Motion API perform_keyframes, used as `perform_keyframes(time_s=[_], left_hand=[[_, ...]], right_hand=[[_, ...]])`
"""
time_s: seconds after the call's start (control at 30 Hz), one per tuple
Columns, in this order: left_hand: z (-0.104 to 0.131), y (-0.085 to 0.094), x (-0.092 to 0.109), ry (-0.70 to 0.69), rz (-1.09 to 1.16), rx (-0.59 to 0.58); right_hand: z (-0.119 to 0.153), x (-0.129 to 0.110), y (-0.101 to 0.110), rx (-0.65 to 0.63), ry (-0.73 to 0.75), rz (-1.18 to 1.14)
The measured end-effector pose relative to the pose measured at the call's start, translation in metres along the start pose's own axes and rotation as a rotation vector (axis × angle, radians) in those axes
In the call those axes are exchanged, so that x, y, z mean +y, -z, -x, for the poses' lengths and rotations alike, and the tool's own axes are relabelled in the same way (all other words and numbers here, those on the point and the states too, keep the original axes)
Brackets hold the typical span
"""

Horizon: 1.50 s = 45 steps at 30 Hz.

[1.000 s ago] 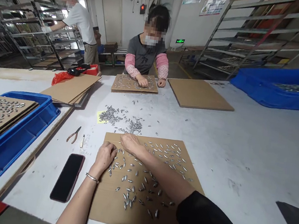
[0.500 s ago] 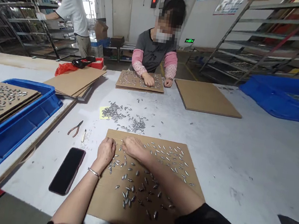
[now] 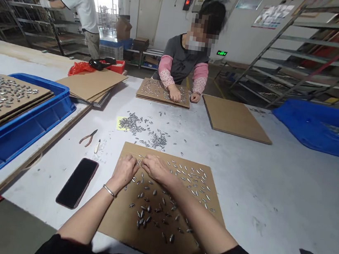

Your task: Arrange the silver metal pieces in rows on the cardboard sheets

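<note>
A brown cardboard sheet (image 3: 130, 234) lies in front of me, with several small silvery leaf-shaped pieces (image 3: 145, 215) spread over it. Over its upper left part is my left hand (image 3: 125, 169), a bracelet on the wrist, its fingers pinched together. Just right of it, my right hand (image 3: 155, 167) rests near the sheet's top edge with its fingertips closed and pointing left. The two hands nearly touch. Anything between the fingertips is too small to make out. Beyond the sheet, heaps of similar pieces (image 3: 158, 140) lie on the white table, partly over a yellow paper.
Left are a phone (image 3: 77, 182), pliers (image 3: 88, 137), a small knife (image 3: 97, 146) and a blue tray (image 3: 43, 110) with loaded cardboard. Across the table a person (image 3: 184, 58) handles pieces on cardboard (image 3: 148, 98). Farther right are a bare cardboard stack (image 3: 236, 118) and blue container (image 3: 295, 122).
My left hand has moved right, onto the sheet and closer to my right hand. My right hand has shifted slightly. The camera view has turned a little.
</note>
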<state>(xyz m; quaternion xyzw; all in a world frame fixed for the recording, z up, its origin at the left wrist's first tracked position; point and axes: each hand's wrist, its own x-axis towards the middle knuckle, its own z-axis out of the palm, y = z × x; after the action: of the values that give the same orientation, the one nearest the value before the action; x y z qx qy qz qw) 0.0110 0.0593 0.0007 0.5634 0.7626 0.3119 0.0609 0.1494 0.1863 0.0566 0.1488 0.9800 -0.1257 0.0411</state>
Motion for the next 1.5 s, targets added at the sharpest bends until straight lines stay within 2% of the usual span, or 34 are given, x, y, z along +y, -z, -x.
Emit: perform_keyframes(time_s=[0.13,0.37,0.47,0.53,0.67,0.83,0.93,1.03,1.1,1.2,1.33,1.43,1.5], left_hand=[[-0.002,0.001,-0.001,0.018,-0.029,-0.006],[0.000,0.009,-0.007,0.069,0.031,-0.029],[0.001,0.015,-0.007,0.082,0.076,-0.030],[0.001,0.023,-0.008,0.073,0.109,-0.048],[0.005,0.045,-0.014,0.050,0.154,-0.140],[0.009,0.060,-0.015,-0.009,0.148,-0.313],[0.012,0.060,-0.010,-0.035,0.125,-0.353],[0.013,0.058,-0.005,-0.037,0.102,-0.343],[0.013,0.056,-0.004,-0.025,0.091,-0.314],[0.012,0.054,-0.003,-0.005,0.083,-0.277],[0.012,0.053,-0.003,0.003,0.102,-0.292],[0.011,0.053,-0.003,0.018,0.117,-0.309],[0.011,0.054,-0.003,0.035,0.123,-0.308]], right_hand=[[-0.001,-0.002,-0.002,-0.005,-0.007,0.024],[0.008,-0.002,-0.006,-0.002,-0.209,0.013],[0.015,-0.009,-0.003,0.052,-0.224,0.004],[0.021,-0.016,-0.002,0.035,-0.221,-0.012],[0.027,-0.028,-0.003,-0.042,-0.233,0.004],[0.020,-0.031,-0.008,0.051,-0.228,0.021],[0.011,-0.035,-0.012,0.089,-0.104,-0.002],[0.002,-0.042,-0.014,0.050,-0.003,-0.001],[-0.001,-0.044,-0.014,0.033,-0.032,0.009],[-0.003,-0.040,-0.017,0.039,-0.171,-0.005],[-0.001,-0.029,-0.023,0.070,-0.278,-0.122],[0.006,-0.026,-0.023,0.147,-0.273,-0.170],[0.012,-0.030,-0.021,0.158,-0.194,-0.181]])
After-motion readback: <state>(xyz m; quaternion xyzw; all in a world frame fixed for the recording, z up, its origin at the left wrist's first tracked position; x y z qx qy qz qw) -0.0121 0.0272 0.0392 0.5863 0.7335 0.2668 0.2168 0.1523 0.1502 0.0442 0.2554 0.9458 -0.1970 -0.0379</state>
